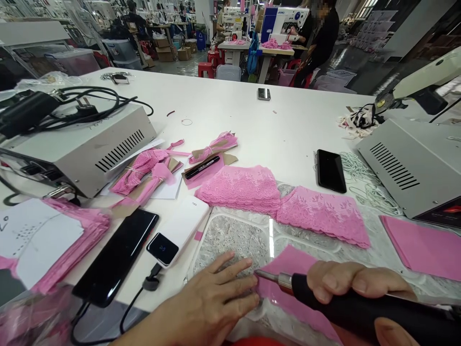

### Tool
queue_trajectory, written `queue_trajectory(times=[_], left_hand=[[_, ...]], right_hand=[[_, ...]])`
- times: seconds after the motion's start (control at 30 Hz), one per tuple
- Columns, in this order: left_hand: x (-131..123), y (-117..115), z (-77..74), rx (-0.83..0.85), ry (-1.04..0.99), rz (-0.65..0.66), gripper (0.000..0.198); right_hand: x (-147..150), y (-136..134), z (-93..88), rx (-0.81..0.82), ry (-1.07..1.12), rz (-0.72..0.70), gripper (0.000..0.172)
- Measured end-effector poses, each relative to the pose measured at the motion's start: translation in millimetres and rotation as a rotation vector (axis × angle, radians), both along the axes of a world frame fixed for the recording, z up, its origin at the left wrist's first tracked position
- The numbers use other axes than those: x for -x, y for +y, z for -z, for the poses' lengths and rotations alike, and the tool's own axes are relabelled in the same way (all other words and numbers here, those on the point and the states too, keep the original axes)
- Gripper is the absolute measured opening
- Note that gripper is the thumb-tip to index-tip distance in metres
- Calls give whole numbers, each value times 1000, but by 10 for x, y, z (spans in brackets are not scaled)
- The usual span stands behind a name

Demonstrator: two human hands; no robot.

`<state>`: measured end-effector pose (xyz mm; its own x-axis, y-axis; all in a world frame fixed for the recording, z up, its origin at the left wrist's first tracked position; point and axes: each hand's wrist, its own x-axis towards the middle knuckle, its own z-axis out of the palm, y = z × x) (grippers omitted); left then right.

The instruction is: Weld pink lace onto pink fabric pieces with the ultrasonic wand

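My left hand [212, 302] lies flat with fingers stretched out, pressing the left edge of a pink fabric piece [288, 283] on a glass plate [234, 235]. My right hand [360, 288] is wrapped round the black handle of a hot cutting tool [324, 300]. Its metal tip points left and touches the fabric just by my left fingertips. Two stacks of pink lace [281, 199] lie on the far side of the plate.
A grey control box [82, 144] with cables stands at left, another [410, 168] at right. A phone [117, 254] and white power bank [178, 230] lie near left, a second phone [330, 170] farther right. Pink fabric stacks [425, 247] flank the plate. A person works at sewing machines behind.
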<state>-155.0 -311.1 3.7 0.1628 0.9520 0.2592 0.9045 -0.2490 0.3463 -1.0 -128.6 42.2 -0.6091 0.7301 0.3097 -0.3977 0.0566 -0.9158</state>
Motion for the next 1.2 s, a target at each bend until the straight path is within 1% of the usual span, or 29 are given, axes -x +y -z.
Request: queue_trajectory(times=[0.07,0.1,0.27,0.37,0.6,0.7,1.0,1.07,1.2], left_hand=[[3,-1,-1,-1,-1,6,38],[4,-1,0,-3,-1,10,40],[9,1,12,-17,-10,13,44],[4,9,25,-15,-33,4,42],[6,5,39,4,-25,14,44],[9,-2,30,21,-18,17,44],[25,21,11,-17,-13,12,44],[32,26,0,-28,-6,11,44],[35,33,-24,-38,17,19,41]], right_hand=[[2,26,-30,-49,8,-54,13],[-4,45,-36,-56,20,-53,15],[-106,189,27,-30,67,125,20],[-149,240,55,-10,53,177,21],[-72,173,-21,-42,41,143,19],[-59,169,-16,-43,43,122,18],[-68,186,-3,-60,50,50,15],[-92,205,13,-54,65,68,16],[-166,284,71,-43,68,173,17]])
